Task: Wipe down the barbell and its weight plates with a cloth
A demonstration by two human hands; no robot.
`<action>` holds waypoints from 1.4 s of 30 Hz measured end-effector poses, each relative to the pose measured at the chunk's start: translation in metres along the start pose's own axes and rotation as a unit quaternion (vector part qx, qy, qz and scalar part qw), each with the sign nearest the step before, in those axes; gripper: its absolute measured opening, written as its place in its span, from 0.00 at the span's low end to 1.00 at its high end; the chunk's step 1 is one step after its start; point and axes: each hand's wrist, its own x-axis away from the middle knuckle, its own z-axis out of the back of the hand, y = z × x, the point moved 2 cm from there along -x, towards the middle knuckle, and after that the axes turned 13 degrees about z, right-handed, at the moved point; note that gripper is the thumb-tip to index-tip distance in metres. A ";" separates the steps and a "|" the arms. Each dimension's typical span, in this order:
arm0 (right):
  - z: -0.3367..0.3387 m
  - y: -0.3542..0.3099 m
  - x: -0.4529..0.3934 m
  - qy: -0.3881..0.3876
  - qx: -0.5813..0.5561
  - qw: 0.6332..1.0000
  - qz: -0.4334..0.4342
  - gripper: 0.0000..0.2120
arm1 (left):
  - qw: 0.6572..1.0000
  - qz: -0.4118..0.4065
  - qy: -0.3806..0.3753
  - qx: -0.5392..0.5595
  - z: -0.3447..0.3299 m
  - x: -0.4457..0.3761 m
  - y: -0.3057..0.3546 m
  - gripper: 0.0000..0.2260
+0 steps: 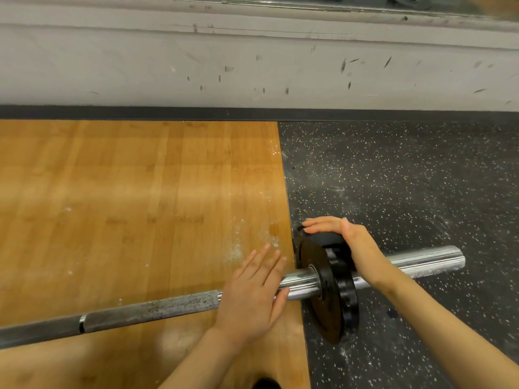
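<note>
Both forearms come in from the bottom of the frame, bare. Left hand [254, 290] lies flat, fingers [269, 258] straight and slightly spread, thumb tucked alongside. Right hand [337, 234] sits higher, palm down, fingers straight together pointing left, wrist bent.

- A wooden platform [126, 192] is laid beside speckled black rubber flooring [407, 178].
- White dust [238, 245] is scattered near the seam.
- The barbell [157, 306] is carried on its weight plates [328, 290], which are stood on the rubber.
</note>
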 end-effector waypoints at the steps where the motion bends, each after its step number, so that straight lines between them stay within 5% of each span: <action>1: -0.001 0.004 -0.005 0.000 -0.004 1.000 -0.003 0.29 | 1.000 0.001 0.000 0.001 0.000 -0.001 0.000 0.22; 12: -0.003 -0.004 0.009 0.010 -0.041 0.999 0.017 0.31 | 1.000 -0.001 -0.005 0.008 -0.002 0.002 -0.001 0.21; 19: -0.009 0.007 -0.014 0.043 -0.075 0.995 -0.055 0.31 | 1.000 0.007 -0.015 0.022 -0.002 -0.003 -0.004 0.23; 23: -0.008 0.009 -0.027 0.024 -0.063 0.994 -0.089 0.25 | 0.999 0.015 -0.034 0.021 -0.002 -0.009 -0.008 0.24; 27: -0.006 0.001 -0.024 0.089 -0.061 0.993 -0.052 0.19 | 0.999 0.022 -0.040 0.026 -0.002 -0.015 -0.010 0.23; 42: -0.029 -0.026 0.050 0.110 0.253 0.951 0.141 0.18 | 0.978 0.137 -0.151 0.046 0.001 -0.053 -0.026 0.34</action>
